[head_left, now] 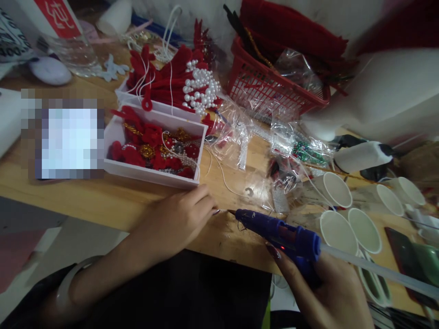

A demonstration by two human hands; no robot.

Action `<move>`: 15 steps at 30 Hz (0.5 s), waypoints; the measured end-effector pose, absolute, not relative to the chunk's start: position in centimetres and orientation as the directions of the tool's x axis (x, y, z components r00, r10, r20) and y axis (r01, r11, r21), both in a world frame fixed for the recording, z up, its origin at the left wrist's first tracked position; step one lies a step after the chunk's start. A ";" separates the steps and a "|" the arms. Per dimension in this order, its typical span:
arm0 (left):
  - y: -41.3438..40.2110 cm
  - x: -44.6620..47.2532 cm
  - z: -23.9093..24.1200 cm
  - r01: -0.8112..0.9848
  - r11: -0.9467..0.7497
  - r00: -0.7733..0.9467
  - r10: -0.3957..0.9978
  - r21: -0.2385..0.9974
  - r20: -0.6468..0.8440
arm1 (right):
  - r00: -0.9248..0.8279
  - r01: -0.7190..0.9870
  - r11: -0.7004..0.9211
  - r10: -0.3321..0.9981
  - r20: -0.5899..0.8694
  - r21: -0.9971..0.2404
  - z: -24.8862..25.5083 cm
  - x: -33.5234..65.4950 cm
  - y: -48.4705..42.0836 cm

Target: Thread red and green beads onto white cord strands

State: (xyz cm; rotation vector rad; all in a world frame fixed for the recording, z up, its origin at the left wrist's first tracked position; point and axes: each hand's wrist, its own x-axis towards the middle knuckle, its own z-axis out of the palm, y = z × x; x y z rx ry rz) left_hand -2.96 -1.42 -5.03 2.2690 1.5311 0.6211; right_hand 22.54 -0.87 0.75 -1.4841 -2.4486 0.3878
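Note:
My right hand [329, 292] is wrapped round the handle of a blue hot glue gun [281, 230]. A small red light glows on its side, and a clear glue stick [370, 267] juts from its back end. The gun's nozzle points left, close to the fingertips of my left hand [185, 217]. That hand is closed in a pinch above the table's front edge. A thin pale strand shows between the fingertips and the nozzle; what the fingers hold is too small to tell. Just beyond my left hand stands a white box [154, 171] with red fuzzy flowers and gold pieces.
Behind the box, red stems with white pearls [202, 87] lie in another white tray. A red basket [274, 87] stands at the back, with clear plastic bags [236, 132] before it. Several paper cups [338, 189] and scissors [373, 283] are at the right, a blurred-out screen [70, 139] at left.

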 end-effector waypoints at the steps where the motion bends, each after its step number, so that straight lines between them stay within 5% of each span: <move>1: -1.4 -3.0 -5.0 0.785 -0.364 0.328 0.931 0.501 0.162 | -0.448 0.825 0.443 0.891 0.072 -0.352 0.8 22.6 -0.9; 15: -1.3 -3.0 -4.9 0.803 -0.317 0.318 0.944 0.504 0.086 | -0.397 0.848 0.386 0.917 0.048 -0.363 1.6 22.1 -1.1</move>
